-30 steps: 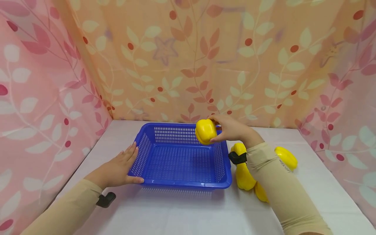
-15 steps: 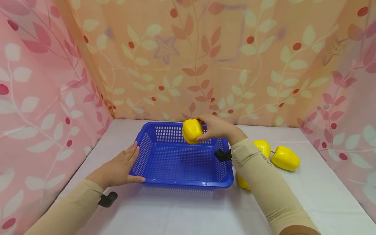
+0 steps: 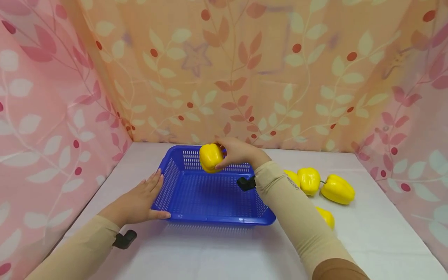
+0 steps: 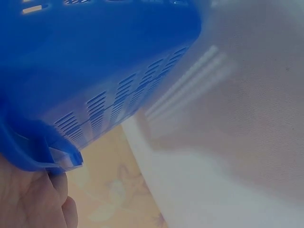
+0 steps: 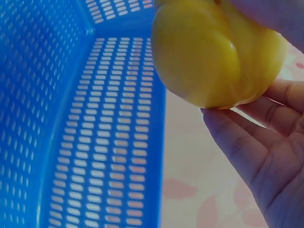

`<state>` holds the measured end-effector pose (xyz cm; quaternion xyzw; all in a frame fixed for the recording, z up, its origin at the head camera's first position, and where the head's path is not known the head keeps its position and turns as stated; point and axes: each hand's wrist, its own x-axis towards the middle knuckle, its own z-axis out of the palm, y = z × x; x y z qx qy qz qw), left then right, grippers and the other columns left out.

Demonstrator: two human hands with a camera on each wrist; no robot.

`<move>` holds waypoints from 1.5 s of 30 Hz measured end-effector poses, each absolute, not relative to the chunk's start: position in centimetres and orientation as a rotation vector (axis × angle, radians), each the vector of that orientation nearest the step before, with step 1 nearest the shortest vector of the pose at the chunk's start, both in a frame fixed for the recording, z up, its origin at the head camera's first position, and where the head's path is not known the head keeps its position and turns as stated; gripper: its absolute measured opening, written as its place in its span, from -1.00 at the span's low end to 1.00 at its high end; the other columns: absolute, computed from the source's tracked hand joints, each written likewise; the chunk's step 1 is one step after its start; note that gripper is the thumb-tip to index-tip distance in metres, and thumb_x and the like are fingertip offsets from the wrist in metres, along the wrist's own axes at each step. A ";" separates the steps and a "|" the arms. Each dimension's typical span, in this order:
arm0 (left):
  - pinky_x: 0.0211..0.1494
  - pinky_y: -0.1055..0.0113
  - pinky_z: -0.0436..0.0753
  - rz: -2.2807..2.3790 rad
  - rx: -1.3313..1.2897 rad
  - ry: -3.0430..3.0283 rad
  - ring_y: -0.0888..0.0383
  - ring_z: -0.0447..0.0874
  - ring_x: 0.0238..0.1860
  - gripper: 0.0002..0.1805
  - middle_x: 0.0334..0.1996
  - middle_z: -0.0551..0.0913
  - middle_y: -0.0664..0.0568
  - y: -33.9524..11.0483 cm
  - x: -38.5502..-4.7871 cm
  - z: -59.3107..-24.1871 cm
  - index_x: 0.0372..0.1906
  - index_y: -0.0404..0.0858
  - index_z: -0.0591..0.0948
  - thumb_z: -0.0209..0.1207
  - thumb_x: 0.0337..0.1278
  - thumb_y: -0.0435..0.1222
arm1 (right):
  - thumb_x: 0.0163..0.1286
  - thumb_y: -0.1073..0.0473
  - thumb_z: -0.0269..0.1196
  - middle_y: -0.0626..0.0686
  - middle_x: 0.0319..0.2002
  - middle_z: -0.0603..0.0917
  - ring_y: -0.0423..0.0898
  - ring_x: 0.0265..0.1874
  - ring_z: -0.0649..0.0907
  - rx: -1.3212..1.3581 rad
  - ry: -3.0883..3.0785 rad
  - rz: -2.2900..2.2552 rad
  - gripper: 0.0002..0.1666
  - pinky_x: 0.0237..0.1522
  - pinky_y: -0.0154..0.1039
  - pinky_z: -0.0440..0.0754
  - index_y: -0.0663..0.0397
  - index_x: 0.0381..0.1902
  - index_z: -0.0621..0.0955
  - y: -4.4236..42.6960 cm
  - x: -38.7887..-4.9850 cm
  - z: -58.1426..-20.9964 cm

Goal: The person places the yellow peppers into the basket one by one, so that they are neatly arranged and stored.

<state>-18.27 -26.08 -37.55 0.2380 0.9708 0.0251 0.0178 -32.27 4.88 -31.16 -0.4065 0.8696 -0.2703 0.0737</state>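
Note:
A blue plastic basket (image 3: 213,219) with slotted walls stands on the table. My left hand (image 3: 138,202) rests against its left side, fingers straight along the rim and thumb at the front corner. In the left wrist view, part of the left hand (image 4: 33,199) touches the basket rim (image 4: 23,159). Above the basket's back part, my right hand (image 3: 238,152) holds a yellow bell pepper (image 3: 210,157) between thumb and fingers. The right wrist view shows that bell pepper (image 5: 204,52) close up, gripped by the right hand (image 5: 275,152) beside the slotted wall.
Several more yellow bell peppers lie right of the basket, including one at the far right (image 3: 337,189), one beside it (image 3: 309,181) and one partly behind the right sleeve (image 3: 326,217). A white cloth (image 3: 210,256) covers the table. Patterned curtains (image 3: 266,77) enclose the back and sides.
My right hand has carried the yellow bell pepper leftward, from the basket's back right corner towards its middle. The left hand stays in place at the basket's left side.

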 end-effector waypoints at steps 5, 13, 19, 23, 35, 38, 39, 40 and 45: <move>0.34 -0.15 0.02 0.073 0.716 3.020 -0.19 -0.21 0.41 0.32 0.41 -0.17 -0.30 -26.1 -18.3 -37.4 0.37 -0.49 -0.02 -0.16 -0.28 0.53 | -0.14 0.03 0.50 -0.04 -0.12 0.52 -0.11 -0.10 0.52 -1.226 2.555 -0.881 -0.22 -0.04 -0.26 0.56 0.06 0.05 0.42 3.6 -32.9 -31.8; 0.33 -0.15 0.02 0.081 0.712 3.003 -0.20 -0.19 0.40 0.32 0.41 -0.17 -0.31 -26.0 -18.2 -37.3 0.36 -0.49 -0.01 -0.14 -0.28 0.52 | -0.16 0.00 0.51 -0.06 -0.16 0.50 -0.16 -0.14 0.50 -1.196 2.574 -0.876 -0.26 -0.03 -0.28 0.54 0.06 -0.03 0.44 1.7 -33.2 -33.3; 0.34 -0.13 0.01 0.090 0.701 2.997 -0.19 -0.20 0.41 0.33 0.42 -0.20 -0.28 -26.1 -18.4 -37.8 0.37 -0.47 -0.02 -0.12 -0.30 0.53 | -0.14 0.04 0.51 -0.05 -0.14 0.50 -0.17 -0.15 0.50 -1.135 2.583 -0.855 -0.24 -0.10 -0.41 0.52 0.10 0.01 0.42 0.0 -33.3 -34.5; 0.34 -0.13 0.00 0.090 0.699 2.998 -0.18 -0.23 0.41 0.34 0.42 -0.20 -0.28 -26.1 -18.4 -37.8 0.37 -0.46 -0.02 -0.14 -0.31 0.53 | -0.15 0.06 0.51 -0.05 -0.17 0.51 -0.16 -0.22 0.50 -1.149 2.594 -0.849 -0.24 -0.13 -0.40 0.51 0.11 -0.01 0.42 -0.9 -33.3 -35.2; 0.35 -0.12 -0.01 0.084 0.661 2.977 -0.19 -0.22 0.41 0.34 0.42 -0.20 -0.27 -25.6 -18.1 -37.2 0.38 -0.44 -0.04 -0.13 -0.32 0.53 | -0.20 -0.01 0.53 -0.03 -0.19 0.51 -0.16 -0.21 0.48 -1.154 2.660 -0.708 -0.19 -0.08 -0.37 0.46 0.11 0.00 0.42 -2.2 -33.5 -37.4; 0.35 -0.12 -0.01 0.078 0.661 2.978 -0.19 -0.21 0.41 0.34 0.42 -0.20 -0.27 -25.7 -18.2 -37.3 0.38 -0.44 -0.04 -0.13 -0.32 0.53 | -0.20 0.00 0.53 -0.02 -0.20 0.51 -0.14 -0.21 0.48 -1.155 2.672 -0.695 -0.19 -0.07 -0.34 0.46 0.13 0.00 0.43 -2.3 -33.4 -37.7; 0.35 -0.13 -0.01 0.079 0.660 2.979 -0.19 -0.21 0.41 0.33 0.42 -0.19 -0.27 -25.7 -18.2 -37.3 0.38 -0.44 -0.04 -0.13 -0.33 0.53 | -0.21 0.01 0.53 -0.01 -0.20 0.51 -0.13 -0.21 0.48 -1.158 2.675 -0.691 -0.19 -0.06 -0.33 0.46 0.14 0.00 0.43 -2.3 -33.4 -37.7; 0.35 -0.12 -0.01 0.078 0.657 2.981 -0.19 -0.22 0.41 0.33 0.42 -0.19 -0.27 -25.7 -18.2 -37.3 0.38 -0.43 -0.04 -0.13 -0.33 0.53 | -0.20 0.02 0.53 -0.01 -0.20 0.52 -0.13 -0.21 0.48 -1.154 2.675 -0.689 -0.20 -0.06 -0.32 0.46 0.14 -0.01 0.43 -2.3 -33.4 -37.7; 0.35 -0.12 -0.01 0.069 0.655 2.986 -0.18 -0.22 0.41 0.33 0.42 -0.19 -0.26 -25.7 -18.2 -37.3 0.38 -0.43 -0.03 -0.13 -0.32 0.53 | -0.21 0.04 0.53 -0.02 -0.24 0.51 -0.12 -0.24 0.48 -1.097 2.664 -0.661 -0.22 -0.09 -0.32 0.46 0.12 -0.03 0.43 -2.6 -33.5 -38.2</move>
